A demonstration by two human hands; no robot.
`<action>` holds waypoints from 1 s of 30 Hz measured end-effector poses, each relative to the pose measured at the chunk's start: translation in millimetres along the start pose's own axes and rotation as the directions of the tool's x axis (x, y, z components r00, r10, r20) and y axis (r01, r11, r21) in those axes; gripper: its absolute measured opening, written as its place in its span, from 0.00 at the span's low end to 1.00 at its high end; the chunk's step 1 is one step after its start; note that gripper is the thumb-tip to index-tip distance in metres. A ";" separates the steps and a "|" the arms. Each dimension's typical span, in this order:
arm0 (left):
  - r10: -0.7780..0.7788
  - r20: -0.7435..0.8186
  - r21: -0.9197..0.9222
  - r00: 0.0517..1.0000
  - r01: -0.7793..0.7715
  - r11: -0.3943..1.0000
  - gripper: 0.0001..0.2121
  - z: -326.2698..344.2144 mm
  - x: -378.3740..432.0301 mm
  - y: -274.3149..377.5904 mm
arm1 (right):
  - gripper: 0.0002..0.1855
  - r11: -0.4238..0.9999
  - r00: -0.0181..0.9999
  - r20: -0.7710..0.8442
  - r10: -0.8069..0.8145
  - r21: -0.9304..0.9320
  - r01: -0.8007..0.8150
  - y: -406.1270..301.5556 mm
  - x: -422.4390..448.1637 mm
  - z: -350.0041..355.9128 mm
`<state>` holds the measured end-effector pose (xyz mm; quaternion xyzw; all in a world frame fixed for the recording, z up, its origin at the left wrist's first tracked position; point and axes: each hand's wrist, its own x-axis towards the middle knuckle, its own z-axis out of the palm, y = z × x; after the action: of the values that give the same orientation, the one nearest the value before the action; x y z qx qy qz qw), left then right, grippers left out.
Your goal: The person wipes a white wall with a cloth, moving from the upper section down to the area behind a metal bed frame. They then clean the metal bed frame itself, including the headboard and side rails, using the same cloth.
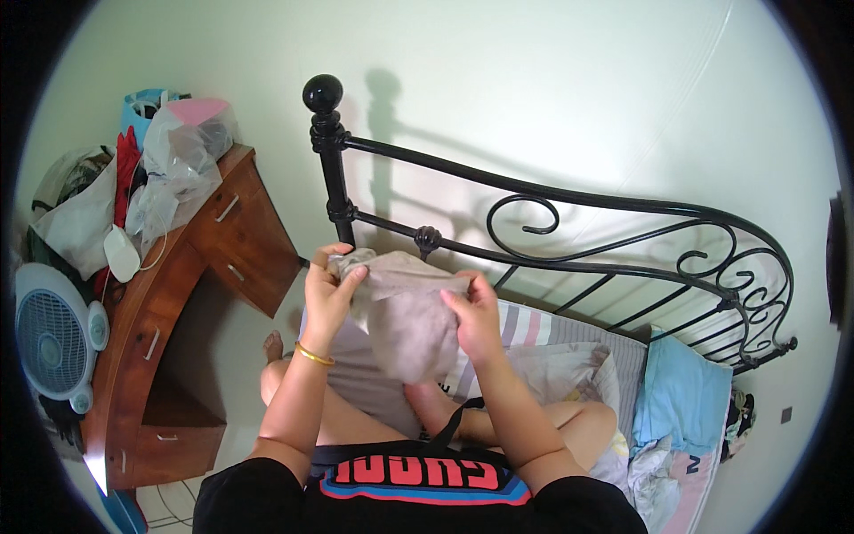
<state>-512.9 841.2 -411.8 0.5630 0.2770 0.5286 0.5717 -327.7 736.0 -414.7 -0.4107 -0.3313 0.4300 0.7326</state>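
A light grey-beige piece of cloth (413, 320) hangs between my two hands, above my crossed legs on the bed. My left hand (333, 287) pinches its upper left part, where the fabric is bunched, between thumb and fingers. A gold-coloured bracelet (315, 354) is on that wrist. My right hand (475, 314) grips the upper right edge of the cloth with thumb and fingers. The lower part of the cloth hangs loose and looks slightly blurred. Beyond my right forearm, a pale crumpled fabric (567, 370) lies on the striped bedding (527, 324).
A black metal bed frame rail (467, 171) runs beyond my hands, against the wall. Left stands a wooden desk (170, 267) bearing plastic bags (183, 153), with a fan (53, 337) beside its edge. A light blue folded cloth (684, 394) lies on the bed at right.
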 end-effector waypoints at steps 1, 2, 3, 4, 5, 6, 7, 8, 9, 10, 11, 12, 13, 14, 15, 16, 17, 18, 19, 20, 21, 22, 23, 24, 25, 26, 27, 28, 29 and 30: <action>0.018 -0.077 0.034 0.997 -0.015 0.999 0.15 -8.0 3.8 -12.0 | 0.12 0.994 0.998 -0.052 -0.026 0.104 0.032 0.3 8.9 8.9; 0.038 -0.150 0.068 0.988 -0.028 0.997 0.16 -12.8 7.8 -22.2 | 0.13 0.997 0.996 -0.081 -0.037 0.065 0.043 -0.9 16.0 18.7; 0.041 -0.287 0.287 0.957 0.046 0.957 0.19 -13.0 7.2 -27.7 | 0.13 0.998 0.993 -0.105 -0.048 0.025 0.051 -2.7 22.0 30.5; 0.100 -0.336 0.452 0.937 0.067 0.889 0.22 -7.4 3.3 -32.2 | 0.14 0.998 0.990 -0.129 -0.060 -0.014 0.058 -2.3 29.1 40.8; 0.093 -0.280 0.575 0.955 0.090 0.813 0.21 -14.4 -2.6 -57.2 | 0.15 0.974 0.978 -0.140 -0.151 -0.192 0.123 4.7 39.5 46.7; -0.033 -0.244 0.462 0.969 0.146 0.875 0.20 -14.1 -7.7 -66.7 | 0.16 0.947 0.969 -0.111 -0.220 -0.262 0.185 6.2 47.3 54.5; -0.158 -0.202 0.350 0.967 0.222 0.910 0.20 -13.6 -12.9 -75.7 | 0.17 0.919 0.975 -0.027 -0.222 -0.341 0.200 8.0 52.2 59.4; -0.362 -0.090 -0.028 0.928 0.360 0.932 0.20 2.1 -19.3 -62.3 | 0.18 0.883 0.975 0.054 -0.215 -0.415 0.218 10.3 56.1 63.3; -0.497 0.087 -0.383 0.863 0.490 0.783 0.20 12.8 -21.5 -55.8 | 0.20 0.864 0.964 0.196 -0.179 -0.437 0.249 8.7 55.8 75.2; -0.440 0.096 -0.524 0.893 0.421 0.740 0.20 18.4 -17.7 -57.7 | 0.23 0.826 0.958 0.282 0.052 -0.551 0.118 -1.3 47.7 80.4; -0.381 0.104 -0.651 0.919 0.352 0.672 0.20 25.6 -13.0 -60.1 | 0.23 0.816 0.906 0.420 -0.040 -0.510 0.272 12.2 47.3 79.8; -0.322 0.100 -0.763 0.941 0.280 0.583 0.21 27.8 -9.2 -64.6 | 0.24 0.792 0.827 0.548 -0.126 -0.447 0.416 25.4 48.0 80.0; -0.213 0.160 -0.866 0.964 0.241 0.439 0.21 5.9 -1.0 -112.1 | 0.24 0.751 0.805 0.592 0.026 -0.544 0.375 7.0 41.2 93.2; -0.217 0.174 -0.887 0.961 0.249 0.389 0.21 12.1 3.1 -98.3 | 0.23 0.724 0.825 0.564 -0.031 -0.557 0.408 7.6 43.6 87.6; -0.222 0.187 -0.905 0.957 0.256 0.340 0.21 21.0 9.5 -71.4 | 0.22 0.697 0.840 0.535 -0.090 -0.568 0.437 12.9 45.9 80.7; -0.227 0.192 -0.921 0.955 0.256 0.295 0.21 25.3 17.2 -55.9 | 0.22 0.673 0.847 0.510 -0.147 -0.576 0.463 17.9 48.3 75.7; -0.218 0.208 -0.900 0.954 0.273 0.338 0.22 23.7 25.4 -55.1 | 0.20 0.580 0.827 0.527 -0.196 -0.618 0.531 17.5 53.3 68.2; -0.254 0.217 -0.817 0.943 0.318 0.481 0.19 29.6 39.6 -41.4 | 0.20 0.472 0.829 0.510 -0.228 -0.687 0.552 17.7 61.2 55.0; 0.057 0.089 -0.402 0.994 -0.017 0.916 0.15 35.9 56.2 -45.5 | 0.19 0.357 0.828 0.495 -0.262 -0.748 0.560 19.8 71.3 39.4; 0.382 0.164 0.157 0.910 -0.406 0.900 0.12 43.1 74.9 -53.6 | 0.19 0.230 0.825 0.480 -0.299 -0.803 0.550 19.2 81.7 21.9; 0.279 0.045 -0.270 0.959 -0.257 0.928 0.08 36.8 98.2 -85.0 | 0.19 0.145 0.814 0.484 -0.322 -0.824 0.547 18.9 92.2 10.6; 0.179 -0.047 0.493 0.983 -0.133 0.860 0.06 38.9 127.3 -103.1 | 0.19 0.055 0.808 0.479 -0.342 -0.848 0.527 22.0 102.1 -4.3; 0.075 -0.139 0.952 0.987 0.112 0.283 0.04 41.1 156.3 -120.3 | 0.21 -0.087 0.804 0.494 -0.330 -0.864 0.496 26.4 108.7 -16.3; 0.364 0.085 0.940 0.927 -0.196 0.279 0.08 54.2 152.7 -121.1 | 0.21 -0.162 0.817 0.491 -0.303 -0.871 0.463 36.9 113.4 -32.5; 0.605 0.296 0.879 0.739 -0.459 0.131 0.11 67.8 149.1 -121.9 | 0.22 -0.239 0.831 0.484 -0.276 -0.871 0.429 49.9 115.4 -49.7; 0.507 0.358 0.871 0.784 -0.476 0.122 0.13 71.8 173.3 -137.2 | 0.23 -0.311 0.837 0.489 -0.244 -0.857 0.410 58.3 119.1 -56.5; 0.400 0.412 0.863 0.819 -0.492 0.119 0.15 74.9 197.4 -152.3 | 0.26 -0.211 0.942 0.328 0.070 -0.918 0.335 55.4 124.0 -55.4; -0.104 0.327 0.931 0.939 -0.302 0.204 0.17 90.5 222.0 -150.7 | 0.24 -0.440 0.786 0.587 -0.194 -0.768 0.466 68.3 122.3 -66.5; -0.148 0.277 0.905 0.949 -0.206 0.373 0.17 96.9 230.0 -150.3 | 0.22 -0.429 0.785 0.568 -0.249 -0.791 0.436 74.0 122.8 -69.9; -0.192 0.220 0.848 0.956 -0.090 0.522 0.18 100.3 236.1 -148.2 | 0.21 -0.414 0.780 0.551 -0.297 -0.810 0.414 79.9 124.3 -70.0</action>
<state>-310.1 1050.9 -463.5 0.8317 0.4303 0.2211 0.2727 -246.5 849.4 -500.1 -0.6631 -0.6746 -0.2498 0.2067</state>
